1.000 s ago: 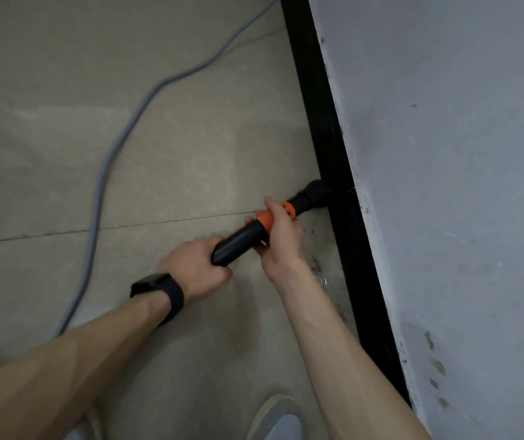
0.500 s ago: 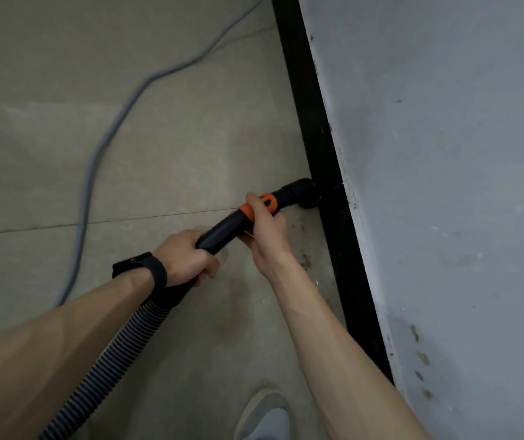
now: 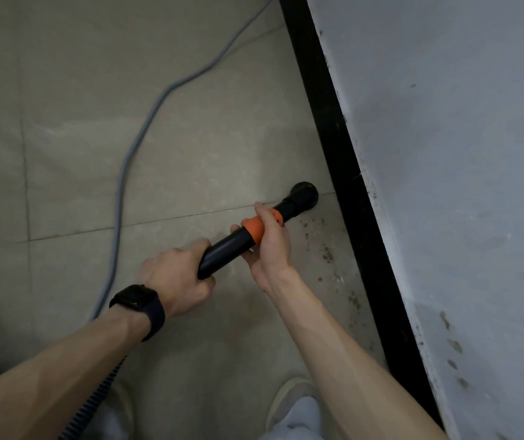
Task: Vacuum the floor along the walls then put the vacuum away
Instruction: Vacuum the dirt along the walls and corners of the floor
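Left hand (image 3: 175, 274) grips the wand (image 3: 225, 249) at its rear; right hand (image 3: 270, 246) wraps its collar (image 3: 253, 229); nozzle (image 3: 303, 195) at two o'clock, near skirting (image 3: 349, 185).

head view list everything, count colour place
vacuum wand: 1, black with orange collar, centre
nozzle: 1, black, on floor near baseboard
ribbed hose: 1, dark grey, bottom left
cable: 1, grey, across floor, left
baseboard: 1, black, foot of wall
wall: 1, pale grey, right
floor tiles: several, beige, left
dirt specks: many, dark, beside baseboard
shoe: 1, pale, bottom centre
smartwatch: 1, black, left wrist
left hand: 1, grips wand's rear
right hand: 1, grips orange collar
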